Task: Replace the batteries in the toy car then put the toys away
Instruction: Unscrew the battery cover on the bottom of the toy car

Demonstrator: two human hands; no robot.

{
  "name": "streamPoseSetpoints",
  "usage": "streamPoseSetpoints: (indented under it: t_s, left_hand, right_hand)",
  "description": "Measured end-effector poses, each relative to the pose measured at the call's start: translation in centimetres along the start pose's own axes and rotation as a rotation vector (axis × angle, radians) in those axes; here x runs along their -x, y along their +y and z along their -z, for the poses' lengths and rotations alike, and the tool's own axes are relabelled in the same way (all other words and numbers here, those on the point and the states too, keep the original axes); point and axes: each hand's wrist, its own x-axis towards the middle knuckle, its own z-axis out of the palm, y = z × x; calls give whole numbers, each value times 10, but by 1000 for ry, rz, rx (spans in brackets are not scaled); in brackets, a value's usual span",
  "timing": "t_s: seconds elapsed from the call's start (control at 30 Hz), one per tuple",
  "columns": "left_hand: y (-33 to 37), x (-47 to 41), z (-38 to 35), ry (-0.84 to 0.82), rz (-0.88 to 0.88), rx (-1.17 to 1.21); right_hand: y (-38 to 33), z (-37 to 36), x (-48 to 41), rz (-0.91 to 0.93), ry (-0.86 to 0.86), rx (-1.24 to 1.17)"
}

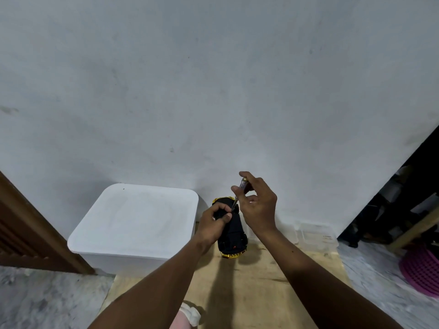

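A toy car (234,237) lies upside down on a wooden board, its black underside up and its yellow body showing at both ends. My left hand (212,224) grips the car near its far end. My right hand (256,203) pinches the handle of a small screwdriver (238,194), held upright and tilted. The screwdriver's tip points down at the car's underside, close to my left thumb.
A white lidded plastic box (135,224) stands left of the car against the wall. A clear plastic container (316,236) sits on the right by the wall. A pink basket (422,269) lies at the far right. A wooden door frame (35,229) is at left.
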Motion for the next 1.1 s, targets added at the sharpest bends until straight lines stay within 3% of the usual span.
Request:
streamPoseSetpoints:
  t_s: [0.1, 0.33, 0.53, 1.1]
  left_hand:
    - [2, 0, 2, 9, -8, -8]
    - [3, -1, 4, 9, -14, -11]
    - [3, -1, 2, 2, -25, -48]
    - [-1, -7, 10, -14, -13, -68]
  right_hand:
    - [3, -1, 1, -74, -49, -74]
    - [2, 3, 1, 36, -41, -46]
    - [3, -1, 0, -38, -87, -67]
    - [1, 3, -3, 6, -98, -57]
